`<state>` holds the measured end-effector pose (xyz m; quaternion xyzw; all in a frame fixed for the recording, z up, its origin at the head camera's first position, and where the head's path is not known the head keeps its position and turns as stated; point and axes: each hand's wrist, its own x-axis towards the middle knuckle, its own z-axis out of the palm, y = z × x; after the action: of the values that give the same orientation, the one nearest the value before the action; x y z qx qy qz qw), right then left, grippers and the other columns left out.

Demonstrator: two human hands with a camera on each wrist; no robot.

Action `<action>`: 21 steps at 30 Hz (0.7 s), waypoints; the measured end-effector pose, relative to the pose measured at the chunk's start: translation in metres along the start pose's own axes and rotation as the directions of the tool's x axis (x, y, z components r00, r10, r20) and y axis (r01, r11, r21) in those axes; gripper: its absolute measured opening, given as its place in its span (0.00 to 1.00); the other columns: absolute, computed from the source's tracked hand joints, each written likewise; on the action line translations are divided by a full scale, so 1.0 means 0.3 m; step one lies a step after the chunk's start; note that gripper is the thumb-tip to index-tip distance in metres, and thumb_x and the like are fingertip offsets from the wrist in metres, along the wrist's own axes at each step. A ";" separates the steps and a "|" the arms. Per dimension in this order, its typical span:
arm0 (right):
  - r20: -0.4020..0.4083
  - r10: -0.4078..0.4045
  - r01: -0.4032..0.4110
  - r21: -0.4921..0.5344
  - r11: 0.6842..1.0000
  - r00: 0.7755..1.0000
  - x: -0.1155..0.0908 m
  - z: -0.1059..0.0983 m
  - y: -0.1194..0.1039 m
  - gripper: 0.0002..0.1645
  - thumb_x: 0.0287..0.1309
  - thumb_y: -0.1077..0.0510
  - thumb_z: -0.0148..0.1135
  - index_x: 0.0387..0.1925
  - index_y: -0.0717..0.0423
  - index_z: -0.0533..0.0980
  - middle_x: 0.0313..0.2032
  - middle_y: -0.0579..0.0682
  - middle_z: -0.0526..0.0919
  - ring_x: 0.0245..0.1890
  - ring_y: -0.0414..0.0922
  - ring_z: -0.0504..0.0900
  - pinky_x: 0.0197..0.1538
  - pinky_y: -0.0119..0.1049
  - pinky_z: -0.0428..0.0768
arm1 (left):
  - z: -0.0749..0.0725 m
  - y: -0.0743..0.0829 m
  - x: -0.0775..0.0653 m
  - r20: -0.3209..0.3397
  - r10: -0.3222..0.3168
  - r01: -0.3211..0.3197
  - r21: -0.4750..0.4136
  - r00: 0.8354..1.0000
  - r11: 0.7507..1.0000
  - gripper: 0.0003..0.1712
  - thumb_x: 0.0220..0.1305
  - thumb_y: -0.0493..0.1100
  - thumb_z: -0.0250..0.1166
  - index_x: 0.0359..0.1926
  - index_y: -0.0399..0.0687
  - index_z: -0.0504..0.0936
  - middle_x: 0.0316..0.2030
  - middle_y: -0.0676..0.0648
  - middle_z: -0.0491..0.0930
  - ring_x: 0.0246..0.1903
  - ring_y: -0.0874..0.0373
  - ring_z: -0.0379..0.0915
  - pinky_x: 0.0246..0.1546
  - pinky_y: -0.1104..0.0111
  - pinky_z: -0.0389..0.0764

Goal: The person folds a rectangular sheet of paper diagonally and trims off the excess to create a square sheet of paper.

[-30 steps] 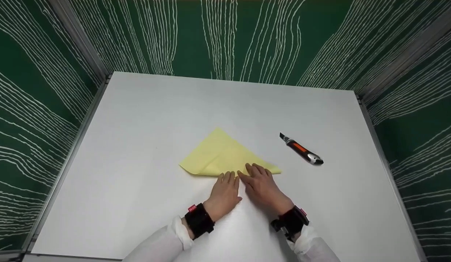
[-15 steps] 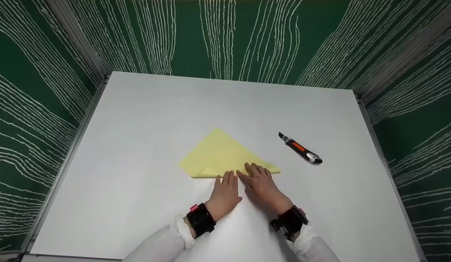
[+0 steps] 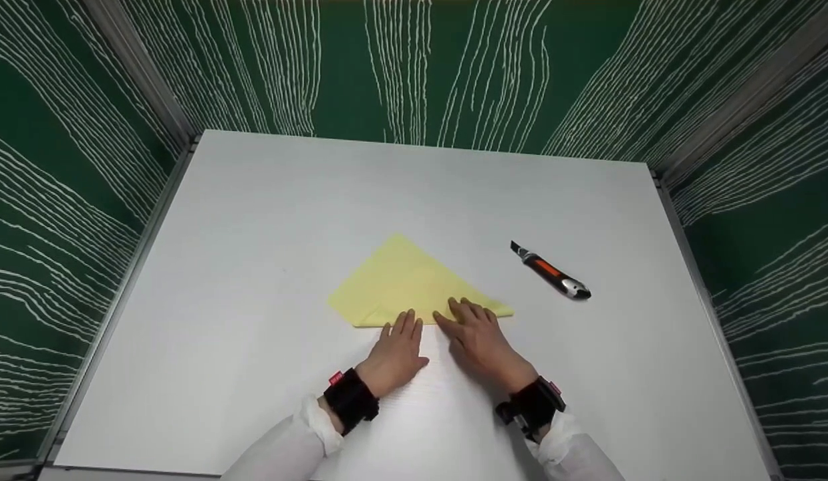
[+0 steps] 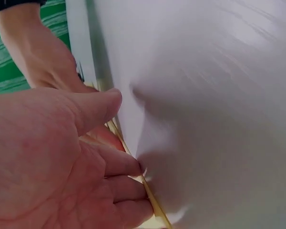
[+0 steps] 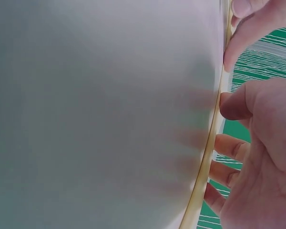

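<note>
A sheet of yellow paper (image 3: 400, 274), folded along its near edge into a rough triangle, lies mid-table with its point facing away. My left hand (image 3: 395, 354) rests its nearly straight fingertips on the folded edge, left of centre. Just to the right, my right hand (image 3: 479, 341) presses the paper with spread fingers near its right corner. In the left wrist view the fold shows as a thin yellow strip (image 4: 155, 202) under the fingertips. The right wrist view has the paper's edge (image 5: 207, 148) running beneath the fingers and thumb.
A utility knife (image 3: 550, 270) with a black and orange handle lies to the right of the paper, blade tip facing away and left. The white table (image 3: 253, 200) is bordered by green panels (image 3: 347, 73) with wavy white lines.
My left hand has slid left along the folded edge. The paper's lower left edge has become flatter and straighter. My right hand stays in place.
</note>
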<state>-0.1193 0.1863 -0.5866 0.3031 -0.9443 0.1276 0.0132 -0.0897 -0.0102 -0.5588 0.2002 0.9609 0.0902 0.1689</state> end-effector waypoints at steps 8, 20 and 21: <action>0.035 0.021 -0.020 -0.009 1.000 0.999 0.002 0.005 0.000 0.29 0.59 0.62 0.55 0.63 0.45 0.70 0.65 0.63 0.67 0.64 0.64 0.65 0.57 0.63 0.66 | -0.001 -0.045 -0.013 0.037 0.032 -0.029 -0.081 0.999 0.996 0.42 0.66 0.56 0.54 0.71 0.38 0.52 0.72 0.36 0.48 0.73 0.45 0.43 0.68 0.50 0.57; 0.038 0.021 -0.022 0.012 1.000 0.999 0.000 0.002 0.001 0.30 0.57 0.62 0.55 0.63 0.46 0.70 0.65 0.63 0.66 0.64 0.65 0.65 0.58 0.63 0.66 | -0.037 -0.087 -0.037 0.081 0.018 -0.008 -0.118 0.997 0.993 0.39 0.67 0.57 0.53 0.72 0.45 0.53 0.73 0.39 0.46 0.73 0.46 0.42 0.65 0.40 0.56; 0.039 0.022 -0.023 0.013 1.000 0.999 0.000 0.001 0.001 0.30 0.58 0.62 0.55 0.63 0.46 0.70 0.65 0.63 0.66 0.64 0.65 0.65 0.58 0.63 0.66 | -0.041 -0.091 -0.039 0.084 0.016 -0.006 -0.120 0.996 0.993 0.39 0.67 0.57 0.53 0.72 0.46 0.53 0.73 0.39 0.46 0.73 0.47 0.42 0.64 0.39 0.56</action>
<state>-0.1196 0.1864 -0.5870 0.2949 -0.9468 0.1283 -0.0086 -0.0936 -0.0410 -0.5507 0.1985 0.9446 0.1401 0.2209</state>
